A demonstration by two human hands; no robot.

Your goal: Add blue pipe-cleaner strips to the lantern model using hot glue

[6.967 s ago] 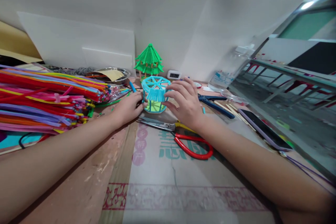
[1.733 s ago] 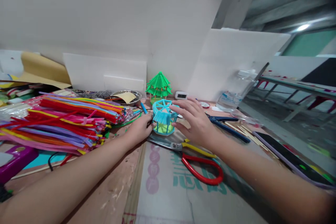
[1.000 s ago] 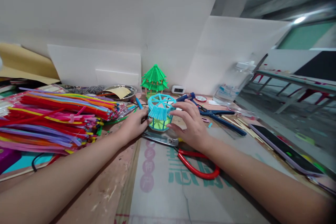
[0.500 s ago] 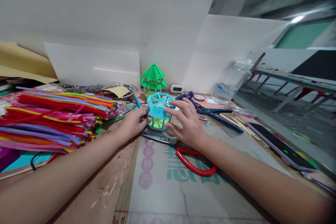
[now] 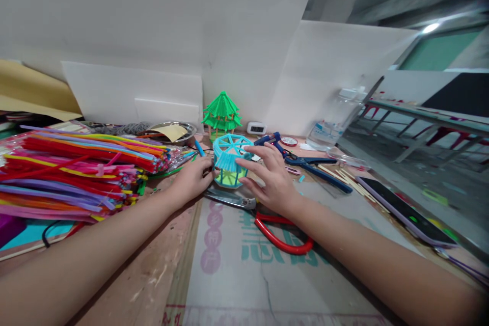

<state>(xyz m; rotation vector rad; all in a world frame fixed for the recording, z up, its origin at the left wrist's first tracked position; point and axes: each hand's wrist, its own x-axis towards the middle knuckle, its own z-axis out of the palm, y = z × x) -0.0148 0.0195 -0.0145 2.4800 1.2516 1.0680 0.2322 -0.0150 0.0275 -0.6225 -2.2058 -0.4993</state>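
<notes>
A small cyan pipe-cleaner pavilion frame (image 5: 231,155) with a spoked top and a green floor stands on the table. My left hand (image 5: 194,178) is closed against its left side, fingers pinching a post. My right hand (image 5: 267,175) rests at its right side with the fingers spread, fingertips touching the frame's upper rim beside a cyan fringe piece. A finished green pavilion (image 5: 221,112) stands just behind, by the white wall.
A big bundle of coloured pipe cleaners (image 5: 76,168) fills the left. Red-handled scissors (image 5: 275,229) lie under my right wrist, blue pliers (image 5: 313,165) and wooden sticks to the right. A phone (image 5: 405,209), a water bottle (image 5: 336,122) and a metal dish (image 5: 173,132) also sit here.
Over the last second the view shifted a little. Both hands stay at the cyan frame; my right fingers have spread slightly along its rim.
</notes>
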